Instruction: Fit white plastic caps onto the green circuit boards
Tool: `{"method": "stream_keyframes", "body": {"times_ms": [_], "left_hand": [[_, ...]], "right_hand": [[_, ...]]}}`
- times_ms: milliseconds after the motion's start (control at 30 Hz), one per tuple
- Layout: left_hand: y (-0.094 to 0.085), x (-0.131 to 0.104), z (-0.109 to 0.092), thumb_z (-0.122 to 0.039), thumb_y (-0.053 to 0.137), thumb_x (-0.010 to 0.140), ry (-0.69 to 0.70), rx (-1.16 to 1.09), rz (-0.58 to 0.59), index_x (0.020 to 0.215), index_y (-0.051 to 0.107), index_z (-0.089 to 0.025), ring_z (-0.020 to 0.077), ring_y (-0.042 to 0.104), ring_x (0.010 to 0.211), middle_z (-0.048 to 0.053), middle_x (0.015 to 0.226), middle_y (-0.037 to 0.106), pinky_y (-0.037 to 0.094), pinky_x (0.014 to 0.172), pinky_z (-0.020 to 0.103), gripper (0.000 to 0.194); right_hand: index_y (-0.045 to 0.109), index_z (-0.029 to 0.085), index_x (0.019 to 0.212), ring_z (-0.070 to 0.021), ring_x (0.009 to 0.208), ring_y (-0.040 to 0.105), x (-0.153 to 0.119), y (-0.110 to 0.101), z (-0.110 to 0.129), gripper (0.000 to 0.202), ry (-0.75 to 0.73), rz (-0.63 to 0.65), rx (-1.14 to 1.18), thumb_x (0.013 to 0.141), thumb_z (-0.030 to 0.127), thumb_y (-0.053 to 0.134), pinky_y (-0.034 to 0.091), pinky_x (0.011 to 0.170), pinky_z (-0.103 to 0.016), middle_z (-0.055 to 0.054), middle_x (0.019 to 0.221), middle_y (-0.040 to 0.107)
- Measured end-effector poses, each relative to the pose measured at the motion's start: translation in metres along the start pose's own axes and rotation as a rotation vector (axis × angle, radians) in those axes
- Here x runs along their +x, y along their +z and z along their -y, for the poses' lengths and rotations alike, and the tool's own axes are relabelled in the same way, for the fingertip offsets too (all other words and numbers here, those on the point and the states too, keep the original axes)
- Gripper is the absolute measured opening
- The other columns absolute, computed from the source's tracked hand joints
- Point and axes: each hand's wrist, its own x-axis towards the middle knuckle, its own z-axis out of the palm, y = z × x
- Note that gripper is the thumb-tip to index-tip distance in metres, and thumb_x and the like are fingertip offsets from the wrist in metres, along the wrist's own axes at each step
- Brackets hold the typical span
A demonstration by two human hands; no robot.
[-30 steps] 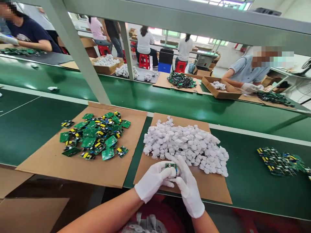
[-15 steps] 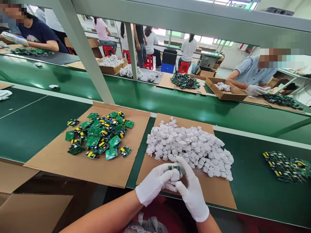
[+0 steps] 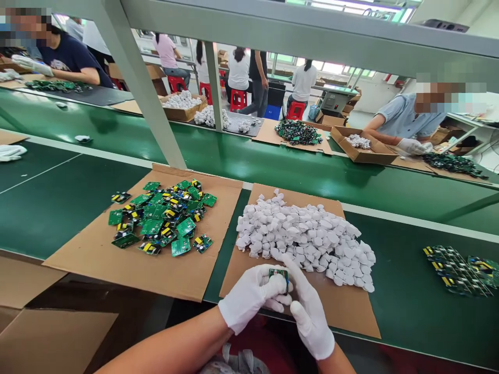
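A small green circuit board [image 3: 279, 273] is pinched between the thumb and fingers of my white-gloved left hand [image 3: 253, 293]. Just right of it, my gloved right hand [image 3: 310, 311] has its thumb apart from its fingers, with the fingertips beside the board's edge. Both hands are above the near part of a cardboard sheet [image 3: 351, 311]. Beyond them on this sheet lies a heap of small white pieces [image 3: 300, 228]. Left of my hands, a pile of green boards with yellow and black parts [image 3: 159, 215] rests on another cardboard sheet [image 3: 175, 278].
Stacked boards [image 3: 454, 267] lie at the right on the green table. A slanted grey post [image 3: 144, 83] rises behind the left sheet. Across the green channel, people work beside boxes [image 3: 362, 150] and board piles [image 3: 298, 133].
My right thumb has moved away from the board and my left hand. The board shows more of its face above my left thumb. In the background, a standing person has moved right.
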Motion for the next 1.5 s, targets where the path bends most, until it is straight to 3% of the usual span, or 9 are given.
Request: {"method": "stream_keyframes", "body": {"times_ms": [67,233,500,600,800,967,1267,1400,1500], "left_hand": [[0.0,0.002,0.0,-0.041,0.068,0.072,0.013,0.004,-0.006,0.091,0.059,-0.012,0.0093,0.057,0.063,0.003,0.08,0.059,0.05,0.062,0.024,0.036],[-0.006,0.003,0.0,-0.044,0.063,0.076,-0.051,-0.169,0.126,0.1,0.059,-0.014,0.0119,0.06,0.067,0.004,0.079,0.06,0.05,0.064,0.026,0.039],[-0.006,-0.005,-0.002,-0.035,0.069,0.073,0.074,0.036,0.119,0.116,0.054,-0.018,0.0121,0.059,0.078,0.005,0.092,0.06,0.049,0.067,0.022,0.048],[-0.006,-0.004,-0.003,-0.036,0.067,0.075,0.05,0.059,0.046,0.109,0.058,-0.016,0.0112,0.058,0.073,0.004,0.085,0.059,0.049,0.061,0.02,0.041],[-0.012,-0.005,-0.013,-0.033,0.065,0.078,-0.087,-0.172,0.181,0.1,0.061,-0.015,0.0141,0.062,0.08,0.006,0.091,0.057,0.049,0.065,0.021,0.029],[-0.012,-0.005,-0.003,-0.027,0.062,0.08,-0.067,-0.321,0.123,0.105,0.06,-0.017,0.0118,0.063,0.073,0.006,0.093,0.058,0.05,0.061,0.02,0.027],[-0.009,-0.01,0.012,-0.029,0.059,0.083,-0.077,-0.484,0.113,0.108,0.058,-0.017,0.0166,0.067,0.073,0.006,0.088,0.063,0.053,0.061,0.022,0.028],[-0.008,-0.009,0.012,-0.025,0.063,0.08,-0.059,-0.485,0.088,0.096,0.06,-0.015,0.013,0.066,0.066,0.004,0.079,0.062,0.054,0.063,0.025,0.019],[-0.008,-0.006,0.012,-0.027,0.065,0.078,-0.066,-0.447,0.077,0.097,0.06,-0.015,0.0164,0.067,0.07,0.005,0.082,0.063,0.053,0.061,0.024,0.023]], "right_hand": [[0.022,0.023,0.145,-0.0267,0.126,0.044,-0.001,0.003,-0.002,0.068,0.11,-0.021,0.135,0.087,0.055,0.04,0.039,0.103,-0.044,-0.011,0.14,0.044],[0.043,0.023,0.135,-0.0231,0.113,0.056,0.003,0.003,-0.005,0.054,0.336,-0.005,0.222,0.088,0.049,0.045,0.046,0.096,-0.036,-0.007,0.119,0.063],[0.058,0.021,0.123,-0.0246,0.102,0.061,0.014,0.003,0.016,0.048,0.498,-0.023,0.226,0.085,0.049,0.052,0.051,0.088,-0.034,-0.005,0.097,0.071],[0.058,0.021,0.123,-0.0237,0.101,0.061,0.019,0.002,0.019,0.047,0.464,0.019,0.298,0.087,0.049,0.046,0.047,0.093,-0.037,-0.005,0.104,0.069],[0.059,0.022,0.121,-0.0243,0.115,0.054,0.021,-0.002,0.013,0.044,0.477,0.02,0.32,0.088,0.047,0.048,0.039,0.102,-0.04,-0.007,0.12,0.063],[0.053,0.019,0.128,-0.0241,0.12,0.05,0.018,0.001,0.011,0.051,0.452,-0.002,0.298,0.091,0.05,0.038,0.035,0.106,-0.041,-0.008,0.126,0.059],[0.037,0.019,0.139,-0.0209,0.1,0.062,0.019,-0.002,0.023,0.058,0.416,0.083,0.041,0.089,0.048,0.041,0.049,0.087,-0.03,-0.004,0.106,0.069],[0.046,0.021,0.134,-0.0247,0.107,0.059,0.016,-0.003,0.018,0.053,0.317,0.096,-0.126,0.088,0.046,0.042,0.046,0.093,-0.037,-0.008,0.118,0.063],[0.043,0.023,0.136,-0.0232,0.116,0.053,0.015,-0.003,0.014,0.052,0.33,0.119,0.028,0.09,0.047,0.039,0.042,0.099,-0.037,-0.007,0.126,0.059]]}}
